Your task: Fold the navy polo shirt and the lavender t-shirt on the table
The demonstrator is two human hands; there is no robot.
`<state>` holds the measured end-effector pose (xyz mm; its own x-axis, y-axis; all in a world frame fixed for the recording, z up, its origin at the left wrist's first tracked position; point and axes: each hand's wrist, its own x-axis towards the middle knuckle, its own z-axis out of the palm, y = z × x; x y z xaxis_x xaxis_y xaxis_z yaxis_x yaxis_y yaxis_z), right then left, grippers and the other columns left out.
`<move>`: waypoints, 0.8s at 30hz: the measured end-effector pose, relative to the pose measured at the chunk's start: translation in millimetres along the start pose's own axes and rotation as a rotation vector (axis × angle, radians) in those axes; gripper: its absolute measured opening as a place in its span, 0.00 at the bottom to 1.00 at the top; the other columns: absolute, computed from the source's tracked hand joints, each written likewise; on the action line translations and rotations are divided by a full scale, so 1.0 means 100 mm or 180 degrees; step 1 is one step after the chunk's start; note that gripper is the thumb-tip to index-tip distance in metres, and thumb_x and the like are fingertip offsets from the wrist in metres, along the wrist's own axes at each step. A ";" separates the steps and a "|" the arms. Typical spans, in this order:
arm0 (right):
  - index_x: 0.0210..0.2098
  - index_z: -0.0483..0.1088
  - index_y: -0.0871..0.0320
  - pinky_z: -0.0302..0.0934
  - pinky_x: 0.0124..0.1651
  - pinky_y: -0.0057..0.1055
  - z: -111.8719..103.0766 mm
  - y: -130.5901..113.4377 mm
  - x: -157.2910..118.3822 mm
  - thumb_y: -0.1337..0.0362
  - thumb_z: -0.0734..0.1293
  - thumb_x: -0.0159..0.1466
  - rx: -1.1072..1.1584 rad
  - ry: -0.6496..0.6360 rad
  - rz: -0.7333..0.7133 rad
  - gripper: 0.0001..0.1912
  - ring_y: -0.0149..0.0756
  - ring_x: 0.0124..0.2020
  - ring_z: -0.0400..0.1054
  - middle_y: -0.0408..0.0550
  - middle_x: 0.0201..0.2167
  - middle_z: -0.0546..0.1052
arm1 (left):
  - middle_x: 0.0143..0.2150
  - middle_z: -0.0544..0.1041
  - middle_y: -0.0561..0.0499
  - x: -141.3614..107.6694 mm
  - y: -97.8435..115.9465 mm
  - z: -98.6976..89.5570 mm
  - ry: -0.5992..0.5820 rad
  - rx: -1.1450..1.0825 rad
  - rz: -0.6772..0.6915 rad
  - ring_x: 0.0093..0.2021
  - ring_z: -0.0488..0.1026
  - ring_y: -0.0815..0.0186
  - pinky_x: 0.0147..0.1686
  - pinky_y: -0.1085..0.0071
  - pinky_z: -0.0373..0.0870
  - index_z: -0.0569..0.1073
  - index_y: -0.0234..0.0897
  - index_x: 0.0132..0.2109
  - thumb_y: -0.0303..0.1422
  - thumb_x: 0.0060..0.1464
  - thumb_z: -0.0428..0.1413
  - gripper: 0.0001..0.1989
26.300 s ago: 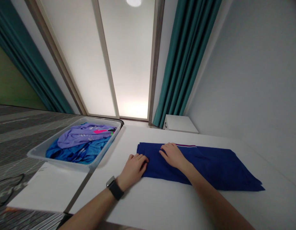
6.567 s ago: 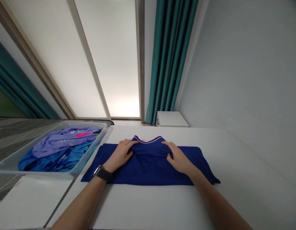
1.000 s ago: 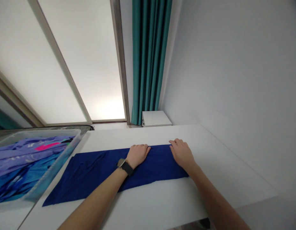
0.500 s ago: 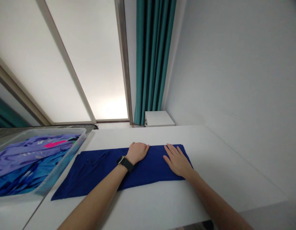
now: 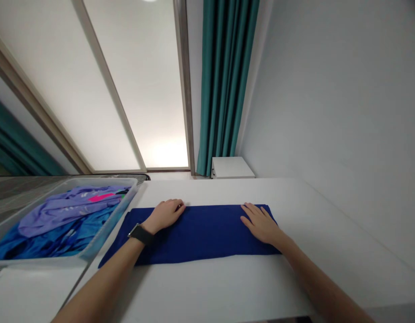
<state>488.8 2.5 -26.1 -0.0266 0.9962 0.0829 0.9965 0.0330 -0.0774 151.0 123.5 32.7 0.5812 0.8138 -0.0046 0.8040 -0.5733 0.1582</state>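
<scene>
A dark blue folded garment (image 5: 207,233) lies spread in a long flat strip on the white table (image 5: 207,287); its exact kind cannot be told. My left hand (image 5: 164,214), with a dark-banded watch (image 5: 141,233) at the wrist, rests on the garment's left part near its far edge. Its fingers are loosely bent, thumb apart, with no cloth bunched in them. Flat on the garment's right end lies my right hand (image 5: 260,223), fingers spread and open.
Left of the garment stands a clear plastic bin (image 5: 108,231) with purple clothing (image 5: 64,208) and blue clothing (image 5: 76,233) inside. Beyond the table's far edge are a small white cabinet (image 5: 232,167) and a green curtain (image 5: 227,89). A wall (image 5: 345,112) rises on the right.
My left hand has slid left along the garment, and the wrinkles in its left part no longer show. My right hand stays on the right end. The view has shifted slightly left.
</scene>
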 end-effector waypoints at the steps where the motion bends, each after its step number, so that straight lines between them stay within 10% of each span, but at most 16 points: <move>1: 0.63 0.63 0.59 0.47 0.66 0.54 -0.04 0.00 0.04 0.52 0.50 0.71 -0.0014 0.0008 0.0001 0.28 0.47 0.66 0.55 0.56 0.64 0.64 | 0.44 0.80 0.45 -0.04 -0.07 0.01 0.0053 -0.0076 -0.0040 0.46 0.76 0.58 0.47 0.64 0.67 0.75 0.40 0.43 0.41 0.65 0.42 0.18; 8: 0.54 0.69 0.59 0.59 0.56 0.38 -0.36 -0.51 0.38 0.64 0.54 0.71 0.0456 0.0315 -0.0823 0.18 0.41 0.53 0.66 0.54 0.51 0.74 | 0.41 0.80 0.44 -0.20 -0.35 0.08 0.0142 -0.0345 -0.0531 0.42 0.77 0.54 0.43 0.62 0.69 0.74 0.38 0.42 0.42 0.64 0.42 0.19; 14: 0.46 0.72 0.58 0.57 0.50 0.35 -0.33 -1.07 0.66 0.63 0.53 0.73 0.0382 0.0245 -0.1140 0.16 0.40 0.47 0.67 0.52 0.43 0.76 | 0.43 0.79 0.46 -0.23 -0.41 0.13 0.0517 -0.1026 0.0004 0.46 0.75 0.59 0.48 0.65 0.68 0.72 0.39 0.44 0.35 0.62 0.44 0.13; 24: 0.35 0.71 0.57 0.56 0.46 0.35 -0.17 -1.07 0.70 0.55 0.52 0.74 0.0137 0.0081 -0.1086 0.22 0.40 0.40 0.72 0.51 0.35 0.79 | 0.44 0.74 0.48 -0.23 -0.43 0.20 0.0752 -0.0738 0.0075 0.43 0.75 0.61 0.45 0.66 0.70 0.71 0.40 0.46 0.36 0.66 0.42 0.14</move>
<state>381.7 67.4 5.4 -0.3552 0.9249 0.1360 0.9262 0.3678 -0.0829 105.6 127.0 6.7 0.5320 0.8158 0.2266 0.7248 -0.5772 0.3761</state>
